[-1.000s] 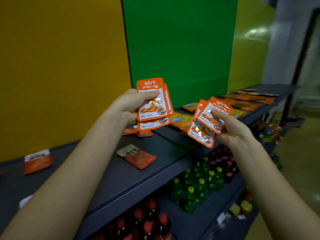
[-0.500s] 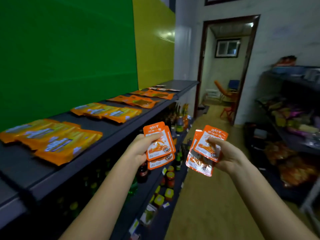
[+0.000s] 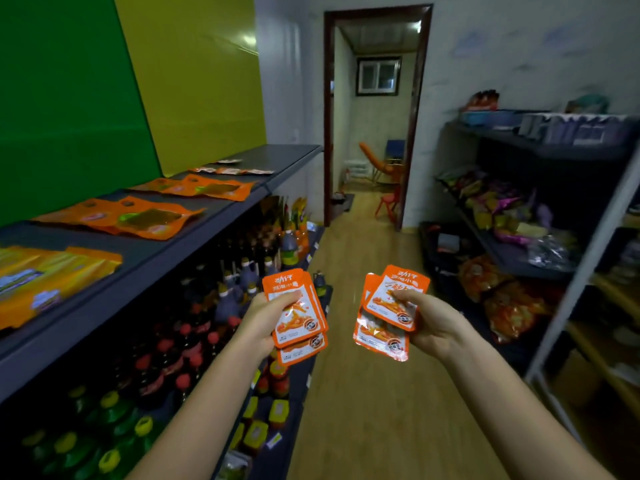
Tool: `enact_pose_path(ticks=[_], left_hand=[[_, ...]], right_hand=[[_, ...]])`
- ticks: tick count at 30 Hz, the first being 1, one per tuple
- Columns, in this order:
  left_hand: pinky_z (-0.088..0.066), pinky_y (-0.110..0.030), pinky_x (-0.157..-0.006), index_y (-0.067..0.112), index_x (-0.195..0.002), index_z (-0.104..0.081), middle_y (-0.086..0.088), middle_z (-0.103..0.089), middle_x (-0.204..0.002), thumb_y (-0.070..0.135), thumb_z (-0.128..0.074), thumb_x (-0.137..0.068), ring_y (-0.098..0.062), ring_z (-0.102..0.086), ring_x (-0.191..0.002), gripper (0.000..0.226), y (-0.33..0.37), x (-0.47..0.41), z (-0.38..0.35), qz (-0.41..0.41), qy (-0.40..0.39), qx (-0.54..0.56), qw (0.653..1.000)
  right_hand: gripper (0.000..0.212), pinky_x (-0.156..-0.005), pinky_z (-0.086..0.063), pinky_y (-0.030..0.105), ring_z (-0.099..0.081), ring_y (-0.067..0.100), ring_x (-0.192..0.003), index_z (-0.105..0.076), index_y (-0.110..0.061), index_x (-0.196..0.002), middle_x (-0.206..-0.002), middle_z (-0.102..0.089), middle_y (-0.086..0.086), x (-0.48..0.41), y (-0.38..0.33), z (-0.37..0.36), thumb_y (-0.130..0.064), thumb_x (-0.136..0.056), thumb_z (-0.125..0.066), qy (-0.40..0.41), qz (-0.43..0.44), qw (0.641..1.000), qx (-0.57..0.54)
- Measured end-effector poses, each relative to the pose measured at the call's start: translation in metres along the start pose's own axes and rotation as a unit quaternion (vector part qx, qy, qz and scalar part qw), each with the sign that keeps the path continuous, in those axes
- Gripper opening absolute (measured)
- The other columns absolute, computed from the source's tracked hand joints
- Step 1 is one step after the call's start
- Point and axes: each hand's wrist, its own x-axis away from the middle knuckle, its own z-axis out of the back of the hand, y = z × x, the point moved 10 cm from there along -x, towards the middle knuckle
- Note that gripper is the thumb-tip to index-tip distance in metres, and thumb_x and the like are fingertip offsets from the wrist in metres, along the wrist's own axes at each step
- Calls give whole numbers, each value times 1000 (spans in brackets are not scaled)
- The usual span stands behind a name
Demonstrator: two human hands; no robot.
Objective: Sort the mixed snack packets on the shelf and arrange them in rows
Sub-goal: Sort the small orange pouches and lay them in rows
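My left hand [image 3: 266,320] grips a small stack of orange-and-white snack packets [image 3: 298,315], thumb across the front one. My right hand [image 3: 434,323] holds a second stack of the same orange packets [image 3: 389,313], fanned slightly. Both stacks hang over the aisle, to the right of the dark top shelf [image 3: 145,261]. On that shelf lie rows of packets: yellow-orange ones [image 3: 45,275] nearest, orange ones with a green window [image 3: 138,218] further on, another orange row [image 3: 204,187] beyond, and small packets [image 3: 232,170] at the far end.
Below the top shelf stand bottles with red and yellow caps [image 3: 180,341]. A second rack [image 3: 540,216] with mixed bags lines the right side. The wooden floor aisle [image 3: 367,393] runs to a doorway [image 3: 375,116] with chairs behind it.
The view has swung right along the shelf, from the green wall toward the doorway. Both hands keep their packet stacks and now hang lower, over the aisle.
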Motion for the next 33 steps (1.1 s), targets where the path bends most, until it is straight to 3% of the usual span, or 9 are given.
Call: enact_pose_path(ticks=[4, 8, 12, 21, 25, 33], left_hand=[[-56, -27, -47, 8, -85, -62, -7, -72, -63, 8, -62, -86, -17, -69, -50, 1, 25, -71, -27, -19, -26, -28, 999], [-57, -29, -54, 11, -94, -61, -10, -72, -82, 12, -64, -85, -17, -71, -60, 9, 48, -140, -60, -45, -62, -57, 995], [-58, -32, -59, 6, -107, -59, -11, -70, -88, 11, -62, -87, -20, -69, -68, 22, 52, -195, -90, -43, -75, -59, 995], [-55, -41, -75, -1, -114, -57, -21, -68, -100, 11, -62, -87, -28, -67, -78, 31, 39, -298, -142, 6, -49, -75, 996], [-55, -44, -80, -1, -116, -58, -23, -68, -108, 12, -61, -87, -31, -68, -85, 31, 49, -345, -176, -4, -37, -54, 998], [-57, -32, -60, 8, -86, -65, -8, -74, -68, 14, -56, -90, -19, -71, -56, 11, 71, -425, -218, 10, 7, 38, 999]], right_hand=[[6, -61, -55, 37, -69, 21, -65, -59, -4, -93, -73, -72, 10, -61, -43, -14, -5, -88, -56, -24, 33, 999, 20], [21, -74, -54, 36, -67, 25, -81, -58, 1, -109, -96, -69, 15, -122, -82, -28, -5, -88, -56, -46, 75, 995, 41], [26, -74, -56, 34, -68, 23, -80, -59, 2, -111, -95, -70, 14, -173, -101, -24, -7, -88, -59, -37, 81, 992, 90], [10, -62, -57, 26, -66, 21, -75, -60, -3, -97, -89, -69, 11, -293, -143, -6, -7, -88, -58, -60, 59, 989, 124], [26, -78, -54, 35, -65, 25, -81, -57, 2, -112, -98, -68, 15, -356, -176, -10, -7, -88, -59, -96, 56, 985, 131], [27, -61, -59, 26, -70, 16, -65, -58, 2, -112, -94, -70, 14, -466, -230, -34, -6, -86, -60, -182, 43, 971, 151]])
